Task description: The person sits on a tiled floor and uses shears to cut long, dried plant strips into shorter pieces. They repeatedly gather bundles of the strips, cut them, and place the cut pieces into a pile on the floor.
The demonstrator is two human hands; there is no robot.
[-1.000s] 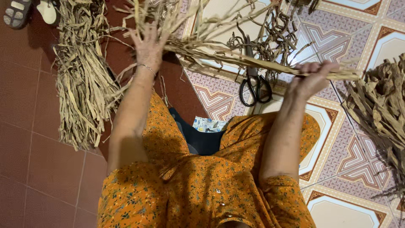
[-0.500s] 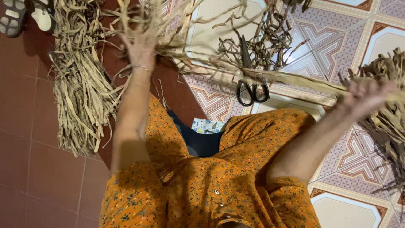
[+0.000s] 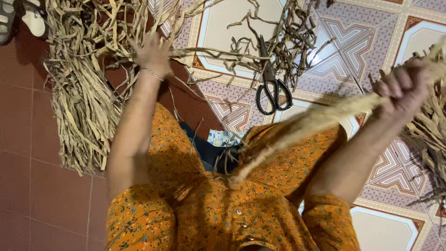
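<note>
- Head view, looking down over the person's lap, which is covered in orange flower-print cloth.
- Right hand: fingers curled tight round a long, pale tan strip of dried leaf. The strip is blurred; it runs slanting from the fist down to the lap, and its lower end lies on the cloth between the knees.
- Left hand: stretched forward, fingers spread, resting on or just above loose dry strands at the edge of a big heap of straw-coloured dried strips on the red tiled floor. Whether it pinches a strand I cannot tell. A thin bracelet sits at the wrist.
- Black-handled scissors lie shut on the patterned floor tiles, between the two arms, touched by neither hand.
- Just beyond the scissors: a tangle of darker, curled scraps, apart from the pale heap.
- Far right edge: a second pile of brownish dry leaves, near the right fist.
- Top left corner: a sandal, partly cut off.
- Progress, as a judgement: one strip in hand; the left heap is large and looks sorted, the right pile looks raw. Much material appears left.
</note>
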